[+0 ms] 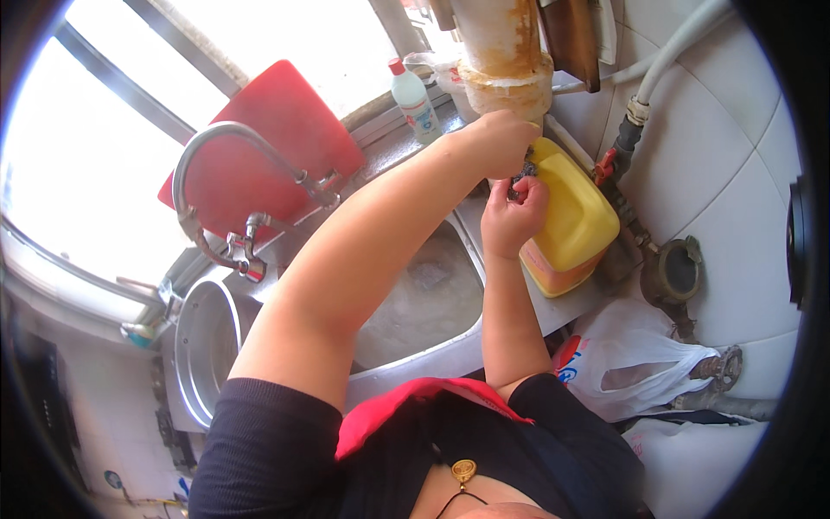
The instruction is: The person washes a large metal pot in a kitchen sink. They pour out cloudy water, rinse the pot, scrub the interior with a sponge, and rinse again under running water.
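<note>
My right hand [519, 214] is closed on a dark metal scouring pad [524, 172] beside a large yellow plastic jug [577, 201]. Just above it, at the jug's top end, my left hand [506, 139] is curled with the back of the hand towards me; its fingertips are hidden, and what it grips cannot be told. The pad shows between the two hands. Below my left forearm lies a metal sink basin [428, 298] with cloudy water in it.
A curved metal faucet [253, 133] stands before a red board [279, 104]. A bottle with a red cap [415, 104] stands by the window. A large metal pot [207, 350] is left; a stained pipe [499, 58], a red-handled valve [605, 165] and a plastic bag [622, 357] are right.
</note>
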The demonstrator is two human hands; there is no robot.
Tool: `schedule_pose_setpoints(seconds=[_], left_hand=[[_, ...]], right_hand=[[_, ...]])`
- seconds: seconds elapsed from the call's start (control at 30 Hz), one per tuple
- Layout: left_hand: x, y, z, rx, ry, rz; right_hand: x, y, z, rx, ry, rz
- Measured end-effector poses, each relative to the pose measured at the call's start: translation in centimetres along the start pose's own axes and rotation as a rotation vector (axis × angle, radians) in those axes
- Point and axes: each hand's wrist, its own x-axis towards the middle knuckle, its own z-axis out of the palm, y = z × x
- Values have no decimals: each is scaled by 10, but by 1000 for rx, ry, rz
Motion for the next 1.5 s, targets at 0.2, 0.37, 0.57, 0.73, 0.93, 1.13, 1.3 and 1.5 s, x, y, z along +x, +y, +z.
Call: schedule_pose_setpoints(seconds=[0.2, 0.37, 0.57, 0.73, 0.93, 1.13, 1.3, 1.5], left_hand=[[-59, -10, 25, 65, 290, -12], [-208, -4, -7, 60, 253, 0], [-401, -1, 12, -15, 309, -561], [-492, 28, 52, -110, 522, -822], [-558, 50, 82, -69, 688, -987], [-632, 22, 128, 104, 1065, -1362], [-743, -33, 198, -31, 1066, -1809], [-780, -102, 235, -1088, 1431, -1297]], right_hand=[[-3, -1, 5, 51, -23, -157], [-5, 21, -5, 30, -8, -282], [-21, 9, -13, 33, -98, -324], [-24, 2, -16, 34, -103, -379], [-4, -6, 0, -39, -85, -474], [-48, -71, -49, 268, -522, -483], [-125, -213, -46, 688, -932, -703], [-244, -350, 18, 709, -1351, -1056]])
